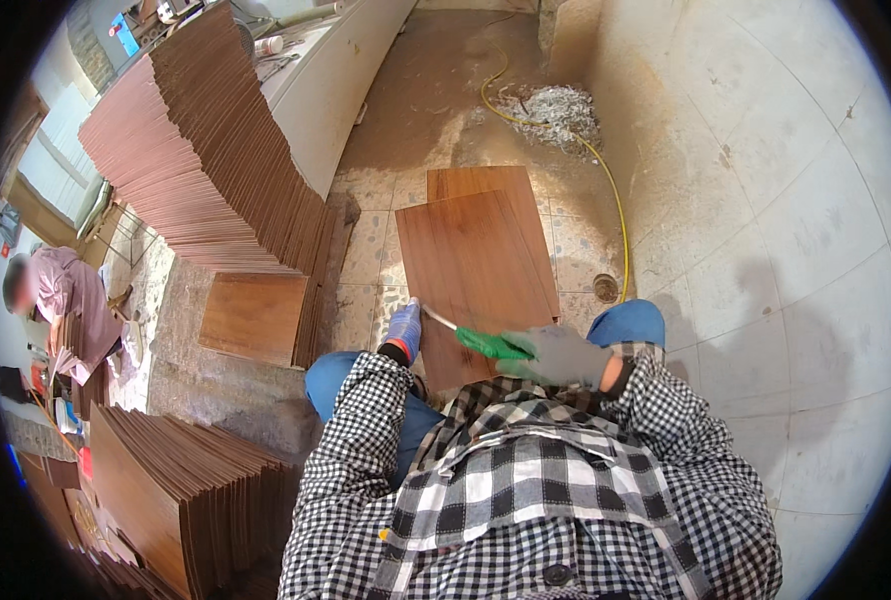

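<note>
Head view: right hand [564, 356] clasps green-handled tool [488, 344], tip pointing far-left across wood-grain panel [478, 262] toward left hand [404, 326], its grip unclear.

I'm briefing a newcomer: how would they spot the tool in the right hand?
Start at the two overlapping brown boards on the tiled floor. Over the nearer one, the right hand holds the tool, its pale shaft pointing toward the left hand. Its bright green handle sets it apart from those boards.

Board stack [211, 165] bars left; gap toward wall [756, 170] seems passable.
</note>
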Demonstrator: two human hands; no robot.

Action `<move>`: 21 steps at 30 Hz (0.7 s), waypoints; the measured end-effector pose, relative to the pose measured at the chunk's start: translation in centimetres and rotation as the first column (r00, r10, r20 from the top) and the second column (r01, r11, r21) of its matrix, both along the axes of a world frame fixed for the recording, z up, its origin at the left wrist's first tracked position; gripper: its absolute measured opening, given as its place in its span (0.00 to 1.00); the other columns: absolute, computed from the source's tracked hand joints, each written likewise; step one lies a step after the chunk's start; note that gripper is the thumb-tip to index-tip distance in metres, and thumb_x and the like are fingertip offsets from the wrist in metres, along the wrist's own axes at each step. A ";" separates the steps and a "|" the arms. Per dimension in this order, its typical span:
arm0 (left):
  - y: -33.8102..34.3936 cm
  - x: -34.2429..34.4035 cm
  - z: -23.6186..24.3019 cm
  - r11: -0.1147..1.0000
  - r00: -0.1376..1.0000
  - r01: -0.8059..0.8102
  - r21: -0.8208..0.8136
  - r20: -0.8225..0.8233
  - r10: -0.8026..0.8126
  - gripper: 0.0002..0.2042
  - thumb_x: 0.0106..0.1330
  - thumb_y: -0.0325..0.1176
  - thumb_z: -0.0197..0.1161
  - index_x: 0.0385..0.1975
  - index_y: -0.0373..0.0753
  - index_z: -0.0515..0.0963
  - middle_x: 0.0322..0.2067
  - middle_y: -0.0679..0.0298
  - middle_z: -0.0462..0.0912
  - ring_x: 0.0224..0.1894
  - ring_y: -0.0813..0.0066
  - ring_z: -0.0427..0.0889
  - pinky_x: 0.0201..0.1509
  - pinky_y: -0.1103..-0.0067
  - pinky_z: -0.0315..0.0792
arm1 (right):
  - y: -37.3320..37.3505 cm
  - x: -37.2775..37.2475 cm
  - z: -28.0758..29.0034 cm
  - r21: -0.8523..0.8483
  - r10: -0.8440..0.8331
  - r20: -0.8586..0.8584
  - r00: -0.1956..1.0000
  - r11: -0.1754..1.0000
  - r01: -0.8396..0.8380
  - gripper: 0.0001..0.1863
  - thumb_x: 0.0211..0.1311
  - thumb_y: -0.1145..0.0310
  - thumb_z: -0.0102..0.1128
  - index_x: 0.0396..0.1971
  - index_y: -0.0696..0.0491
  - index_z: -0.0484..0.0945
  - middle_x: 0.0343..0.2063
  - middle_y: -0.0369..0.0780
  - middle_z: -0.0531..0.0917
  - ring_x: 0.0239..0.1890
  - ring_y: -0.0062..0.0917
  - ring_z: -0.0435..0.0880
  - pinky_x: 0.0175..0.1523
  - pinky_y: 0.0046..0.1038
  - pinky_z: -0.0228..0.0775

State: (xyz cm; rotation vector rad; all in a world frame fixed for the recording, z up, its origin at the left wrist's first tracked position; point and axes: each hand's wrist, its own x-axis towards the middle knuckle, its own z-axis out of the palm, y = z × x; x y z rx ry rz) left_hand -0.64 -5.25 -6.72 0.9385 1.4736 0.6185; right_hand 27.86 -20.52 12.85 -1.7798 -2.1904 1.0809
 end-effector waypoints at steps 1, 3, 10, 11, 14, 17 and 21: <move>0.0 0.1 -0.5 0.997 0.998 0.043 0.067 -0.050 -0.039 0.29 0.78 0.54 0.49 0.60 0.31 0.75 0.56 0.47 0.82 0.54 0.53 0.83 0.54 0.64 0.77 | -0.6 -0.1 -0.3 0.032 0.084 -0.012 0.996 0.996 -0.083 0.36 0.71 0.33 0.45 0.64 0.47 0.74 0.44 0.51 0.86 0.46 0.46 0.86 0.52 0.46 0.77; -0.1 0.8 -1.6 0.991 0.990 0.036 0.130 -0.143 -0.017 0.30 0.78 0.54 0.48 0.55 0.28 0.79 0.53 0.43 0.83 0.54 0.50 0.83 0.57 0.64 0.75 | 0.4 2.0 -0.2 0.055 -0.278 -0.014 0.960 0.959 0.279 0.34 0.72 0.36 0.48 0.60 0.50 0.76 0.44 0.52 0.86 0.48 0.47 0.85 0.54 0.45 0.75; 2.7 -1.8 -2.7 0.965 0.921 0.108 0.238 -0.390 -0.007 0.29 0.78 0.53 0.45 0.53 0.29 0.79 0.55 0.38 0.81 0.60 0.39 0.77 0.62 0.58 0.72 | -2.2 4.1 0.6 0.000 -0.255 -0.043 0.966 0.967 0.255 0.33 0.72 0.40 0.52 0.58 0.56 0.78 0.40 0.52 0.86 0.48 0.46 0.85 0.53 0.44 0.74; 2.0 0.6 0.5 0.954 0.897 0.162 0.252 -0.440 -0.036 0.29 0.78 0.53 0.45 0.52 0.29 0.80 0.54 0.38 0.82 0.60 0.40 0.78 0.62 0.58 0.72 | -3.7 5.6 0.3 -0.042 -0.355 -0.037 0.934 0.935 0.353 0.33 0.72 0.40 0.52 0.58 0.56 0.78 0.41 0.52 0.86 0.49 0.46 0.85 0.53 0.43 0.74; 2.7 -1.0 -0.3 0.941 0.901 0.111 0.318 -0.431 0.039 0.27 0.78 0.51 0.47 0.51 0.29 0.81 0.52 0.38 0.82 0.58 0.39 0.79 0.60 0.58 0.73 | -7.1 7.9 2.4 -0.215 -0.349 -0.054 0.936 0.919 0.331 0.32 0.74 0.42 0.52 0.61 0.54 0.77 0.46 0.51 0.85 0.50 0.42 0.84 0.55 0.38 0.75; 2.5 -0.8 1.3 0.935 0.855 0.171 0.312 -0.518 0.016 0.27 0.78 0.50 0.47 0.52 0.29 0.80 0.51 0.39 0.83 0.56 0.39 0.81 0.59 0.59 0.73 | -13.0 8.1 5.2 -0.219 -0.035 -0.121 0.992 0.976 0.007 0.30 0.75 0.46 0.53 0.64 0.54 0.75 0.51 0.50 0.85 0.52 0.41 0.84 0.57 0.36 0.74; 2.0 -0.8 2.4 0.939 0.883 0.079 0.334 -0.461 0.090 0.24 0.78 0.48 0.48 0.55 0.31 0.79 0.53 0.41 0.83 0.57 0.42 0.81 0.60 0.60 0.73 | -15.2 8.9 7.5 -0.419 -0.421 -0.171 0.891 0.849 0.321 0.34 0.73 0.45 0.54 0.68 0.54 0.71 0.59 0.51 0.81 0.61 0.41 0.81 0.65 0.40 0.70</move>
